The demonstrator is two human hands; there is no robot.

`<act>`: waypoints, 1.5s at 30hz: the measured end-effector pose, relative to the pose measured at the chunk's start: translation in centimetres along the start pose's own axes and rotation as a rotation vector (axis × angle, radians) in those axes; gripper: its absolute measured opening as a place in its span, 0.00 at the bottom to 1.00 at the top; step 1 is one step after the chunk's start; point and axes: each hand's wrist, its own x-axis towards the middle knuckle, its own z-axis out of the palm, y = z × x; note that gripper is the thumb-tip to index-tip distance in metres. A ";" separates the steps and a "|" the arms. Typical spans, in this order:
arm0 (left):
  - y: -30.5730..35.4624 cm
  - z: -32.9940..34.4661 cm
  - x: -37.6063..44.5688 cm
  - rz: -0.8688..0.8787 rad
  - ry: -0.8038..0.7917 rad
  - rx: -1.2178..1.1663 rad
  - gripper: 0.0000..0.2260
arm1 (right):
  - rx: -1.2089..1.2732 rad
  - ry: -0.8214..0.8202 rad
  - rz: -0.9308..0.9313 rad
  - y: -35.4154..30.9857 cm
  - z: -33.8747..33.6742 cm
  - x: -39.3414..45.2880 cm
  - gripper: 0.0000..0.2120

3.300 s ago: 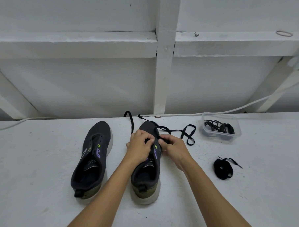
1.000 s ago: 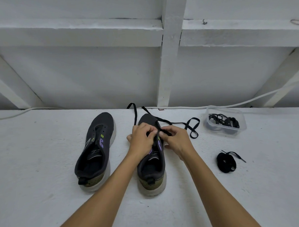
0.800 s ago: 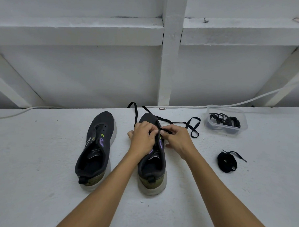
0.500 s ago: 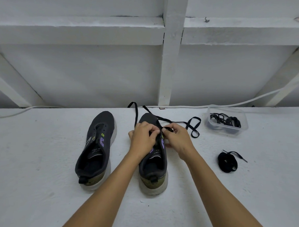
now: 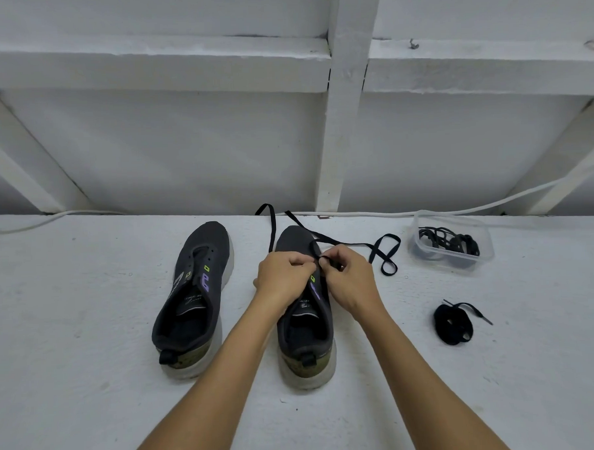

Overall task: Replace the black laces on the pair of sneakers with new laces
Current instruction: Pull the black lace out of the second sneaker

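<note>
Black lace pinched in right hand fingers, left hand gripping right sneaker; threading underway, next eyelet needs aim.

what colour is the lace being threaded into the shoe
Black; the lace shows best in the head view.

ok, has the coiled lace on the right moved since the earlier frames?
No. The coiled lace sits just as before, straight in front of the clear tub.

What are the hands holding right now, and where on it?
The right hand pinches the black lace where it meets the right sneaker. The left hand curls at the eyelets; its grip is hidden.
</note>
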 end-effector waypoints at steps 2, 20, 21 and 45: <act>0.0 0.2 0.3 -0.040 0.006 -0.051 0.07 | -0.001 0.023 -0.035 0.1 0.2 -0.5 0.09; -2.0 -1.3 0.9 0.120 -0.131 -0.040 0.10 | 0.565 -0.076 0.326 -0.2 -1.2 -0.2 0.23; -2.1 -1.4 0.9 0.134 -0.136 -0.031 0.11 | 0.549 -0.048 0.324 -0.2 -1.4 -0.3 0.28; -3.3 0.5 2.0 0.470 0.090 0.242 0.04 | 0.316 -0.193 0.177 0.0 -1.3 0.2 0.08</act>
